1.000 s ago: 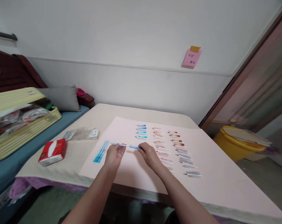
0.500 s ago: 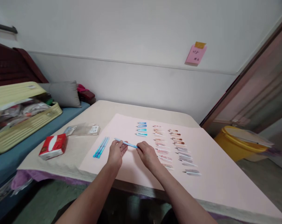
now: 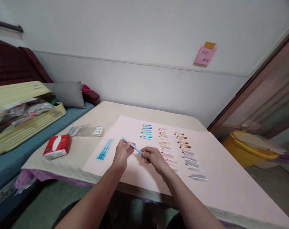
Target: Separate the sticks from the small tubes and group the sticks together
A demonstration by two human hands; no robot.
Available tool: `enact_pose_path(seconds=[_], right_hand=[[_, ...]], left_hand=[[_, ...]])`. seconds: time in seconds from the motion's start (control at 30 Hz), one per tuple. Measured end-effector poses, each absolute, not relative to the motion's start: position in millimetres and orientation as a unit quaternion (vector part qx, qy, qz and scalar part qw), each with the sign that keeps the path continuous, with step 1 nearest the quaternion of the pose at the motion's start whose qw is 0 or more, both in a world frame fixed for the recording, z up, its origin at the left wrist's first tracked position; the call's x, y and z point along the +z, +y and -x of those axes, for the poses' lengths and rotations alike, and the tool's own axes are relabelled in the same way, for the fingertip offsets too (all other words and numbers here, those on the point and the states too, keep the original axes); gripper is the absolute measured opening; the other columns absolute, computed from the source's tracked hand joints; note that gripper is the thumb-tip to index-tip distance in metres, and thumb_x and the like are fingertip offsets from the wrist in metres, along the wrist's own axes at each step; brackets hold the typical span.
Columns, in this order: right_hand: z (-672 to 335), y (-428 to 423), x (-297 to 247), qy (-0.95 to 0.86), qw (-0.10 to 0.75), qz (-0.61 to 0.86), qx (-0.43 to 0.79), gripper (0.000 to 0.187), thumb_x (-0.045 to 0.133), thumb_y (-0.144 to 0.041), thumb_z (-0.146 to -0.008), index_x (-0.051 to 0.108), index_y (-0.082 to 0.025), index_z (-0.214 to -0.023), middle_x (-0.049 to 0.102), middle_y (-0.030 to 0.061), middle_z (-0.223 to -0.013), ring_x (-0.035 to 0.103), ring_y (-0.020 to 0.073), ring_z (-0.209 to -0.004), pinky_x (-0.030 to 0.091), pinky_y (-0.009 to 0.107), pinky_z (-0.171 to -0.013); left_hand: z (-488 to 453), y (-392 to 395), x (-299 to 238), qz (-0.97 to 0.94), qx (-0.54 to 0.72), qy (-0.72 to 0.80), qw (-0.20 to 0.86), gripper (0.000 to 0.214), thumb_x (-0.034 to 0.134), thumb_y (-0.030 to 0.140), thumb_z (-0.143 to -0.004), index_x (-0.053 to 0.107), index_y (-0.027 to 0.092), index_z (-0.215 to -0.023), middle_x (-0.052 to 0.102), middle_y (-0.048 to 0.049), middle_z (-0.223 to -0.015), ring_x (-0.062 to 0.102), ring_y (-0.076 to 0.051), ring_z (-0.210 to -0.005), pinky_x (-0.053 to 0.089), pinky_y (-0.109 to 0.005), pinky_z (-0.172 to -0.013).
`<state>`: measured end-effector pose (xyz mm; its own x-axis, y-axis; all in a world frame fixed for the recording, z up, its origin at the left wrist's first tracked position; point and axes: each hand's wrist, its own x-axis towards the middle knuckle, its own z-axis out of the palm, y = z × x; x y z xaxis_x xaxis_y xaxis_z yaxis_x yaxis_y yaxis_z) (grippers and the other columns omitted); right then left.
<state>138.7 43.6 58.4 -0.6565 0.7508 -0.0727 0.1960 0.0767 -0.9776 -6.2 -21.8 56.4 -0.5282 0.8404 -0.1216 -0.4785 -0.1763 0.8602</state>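
Note:
Between my two hands, above the pink sheet (image 3: 135, 173), is a slim light-blue pen (image 3: 132, 145), tilted with its left end higher. My left hand (image 3: 122, 154) has its thumb and fingers closed around the pen's middle. The fingertips of my right hand (image 3: 154, 157) pinch its lower right end. Left of my left hand lie several blue pens (image 3: 105, 149) side by side on the sheet. Beyond my hands is a short column of blue pens (image 3: 146, 132). To the right are a column of pinkish pens (image 3: 167, 148) and one of brown and grey pens (image 3: 189, 156).
At the left of the table are a red tissue pack (image 3: 57, 147) and a clear plastic packet (image 3: 87, 130). An open yellow case (image 3: 27, 117) with bagged things lies on the blue bench (image 3: 76, 116). A yellow bin (image 3: 250, 152) stands right of the table.
The pen has tilted more steeply, its right end now lower and nearer me. My right hand has turned and dropped slightly. The view has shifted a little.

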Motion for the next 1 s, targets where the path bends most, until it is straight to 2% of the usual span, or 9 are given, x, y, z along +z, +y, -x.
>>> enact_pose_path(seconds=[0.1,0.27,0.4,0.5,0.6,0.77,0.9,1.0], right_hand=[[-137.0,36.6,61.2,-0.761,0.260,0.348,0.481,0.016,0.046,-0.022,-0.078,0.062,-0.018,-0.079,0.059,-0.0011,-0.062,0.051,0.0104,-0.048,0.039,0.022,-0.050],[-135.0,27.7,70.4,-0.858,0.259,0.383,0.225,0.012,0.052,-0.025,-0.082,0.064,-0.023,-0.083,0.065,0.0025,-0.075,0.058,0.0156,-0.069,0.038,0.023,-0.063],[-132.9,27.6,72.7,-0.877,0.228,0.387,0.171,0.013,0.051,-0.023,-0.084,0.065,-0.022,-0.085,0.067,0.0033,-0.079,0.059,0.0159,-0.073,0.037,0.022,-0.065],[-130.7,26.4,70.9,-0.879,0.228,0.381,0.176,0.014,0.051,-0.022,-0.083,0.065,-0.021,-0.085,0.067,0.0040,-0.080,0.060,0.0160,-0.074,0.036,0.022,-0.065],[-128.8,23.6,68.9,-0.874,0.234,0.368,0.215,0.013,0.052,-0.022,-0.082,0.065,-0.021,-0.082,0.066,0.0033,-0.076,0.058,0.0151,-0.069,0.036,0.022,-0.062],[-126.8,23.3,67.7,-0.810,0.234,0.367,0.393,0.018,0.050,-0.024,-0.078,0.061,-0.018,-0.066,0.059,0.0000,-0.058,0.048,0.0109,-0.050,0.034,0.021,-0.051],[-126.5,26.3,67.2,-0.720,0.186,0.374,0.555,0.022,0.047,-0.029,-0.078,0.058,-0.016,-0.064,0.058,-0.0009,-0.056,0.036,0.0072,-0.036,0.026,0.021,-0.039],[-126.6,26.9,67.4,-0.727,0.188,0.378,0.542,0.023,0.047,-0.029,-0.078,0.056,-0.016,-0.060,0.055,-0.0017,-0.052,0.036,0.0073,-0.036,0.026,0.021,-0.039]], left_hand=[[5.7,-22.0,56.4,-0.193,0.740,0.467,0.444,0.016,0.060,0.025,-0.076,0.050,0.017,-0.084,0.066,-0.0091,-0.089,0.061,-0.014,-0.077,0.047,-0.029,-0.075],[3.0,-22.8,56.0,-0.189,0.734,0.463,0.460,0.015,0.059,0.024,-0.077,0.050,0.017,-0.087,0.066,-0.0106,-0.092,0.062,-0.015,-0.080,0.047,-0.029,-0.074],[2.2,-23.2,57.7,-0.172,0.732,0.458,0.473,0.018,0.061,0.026,-0.075,0.049,0.017,-0.085,0.065,-0.0105,-0.092,0.062,-0.016,-0.080,0.047,-0.028,-0.072],[3.1,-23.6,58.6,-0.161,0.730,0.473,0.467,0.027,0.065,0.037,-0.073,0.050,0.017,-0.084,0.064,-0.0084,-0.087,0.061,-0.015,-0.079,0.046,-0.028,-0.072],[6.0,-23.3,56.8,-0.139,0.732,0.510,0.430,0.031,0.071,0.037,-0.066,0.054,0.016,-0.081,0.060,-0.0033,-0.081,0.056,-0.011,-0.074,0.044,-0.024,-0.069],[12.0,-21.5,51.9,-0.117,0.739,0.496,0.441,0.028,0.074,0.032,-0.063,0.057,0.014,-0.073,0.053,0.0015,-0.070,0.049,-0.006,-0.063,0.041,-0.018,-0.063],[13.5,-20.2,49.8,-0.121,0.742,0.464,0.469,0.017,0.069,0.021,-0.067,0.057,0.012,-0.076,0.060,-0.0049,-0.077,0.056,-0.010,-0.069,0.045,-0.023,-0.067],[13.0,-19.2,49.6,-0.117,0.745,0.453,0.476,0.013,0.063,0.013,-0.071,0.056,0.013,-0.082,0.064,-0.0106,-0.087,0.060,-0.015,-0.079,0.046,-0.028,-0.074]])
